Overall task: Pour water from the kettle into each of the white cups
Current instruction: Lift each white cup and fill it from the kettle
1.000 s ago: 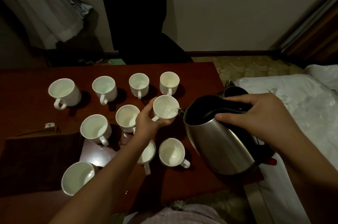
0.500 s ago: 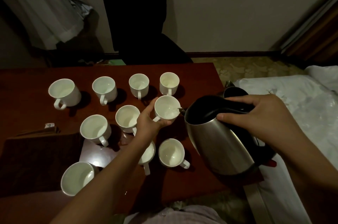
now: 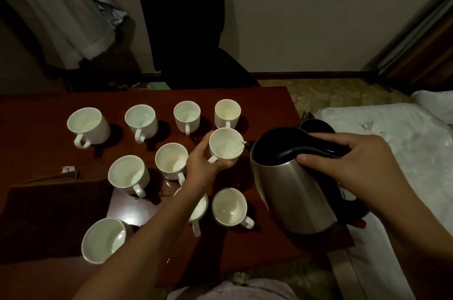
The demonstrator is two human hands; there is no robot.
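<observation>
**Kettle tipped at a steadied cup**

The stainless-steel kettle with a black handle and open top (image 3: 291, 184) hangs at the right edge of the dark red wooden table (image 3: 267, 101), tilted left so its small spout meets the rim of one white ceramic cup (image 3: 226, 144) in the middle row. A thin stream appears to reach the cup. The tilt likely keeps the pour short and controlled.

The left hand (image 3: 204, 164) reaches in from the near side, forearm crossing above a nearer cup, fingers curled around the cup's wall beside its handle, probably to steady it. The right hand (image 3: 348, 162) wraps the kettle handle from above, fingers pressed together, thumb tip on the near side.

Nine other white cups stand around; their fill is hard to judge in the dim light.
</observation>
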